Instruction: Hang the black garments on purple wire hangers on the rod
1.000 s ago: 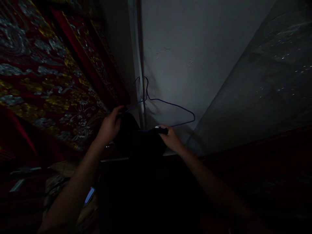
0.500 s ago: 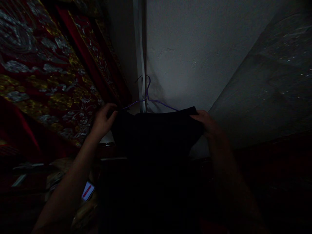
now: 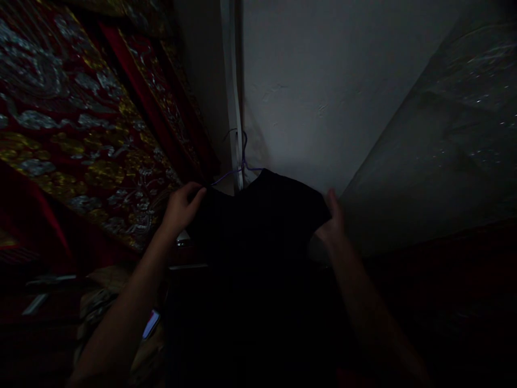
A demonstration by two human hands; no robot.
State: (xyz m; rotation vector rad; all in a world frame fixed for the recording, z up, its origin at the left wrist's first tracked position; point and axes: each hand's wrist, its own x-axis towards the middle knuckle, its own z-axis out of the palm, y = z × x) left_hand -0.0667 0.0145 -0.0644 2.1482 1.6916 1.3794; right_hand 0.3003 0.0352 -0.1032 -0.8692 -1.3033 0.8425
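A black short-sleeved shirt hangs in front of me, its folds lost in the dark. Its neckline lies around a thin purple wire hanger, whose hook is at a pale vertical post. My left hand pinches the cloth at the shirt's left shoulder, close to the hanger's left arm. On the other side, my right hand is at the sleeve edge with its thumb stretched up, apart from the fingers. The sleeve partly covers those fingers. Cloth covers most of the hanger's right arm.
Red fabric with gold and silver ornament hangs at the left. The pale post runs up beside a grey wall. Clear plastic sheeting is at the right. A lit phone lies low by my left forearm.
The shirt's right shoulder has risen over the hanger's right arm, covering more of it. My right hand has let go of the shoulder cloth and moved down to the sleeve edge.
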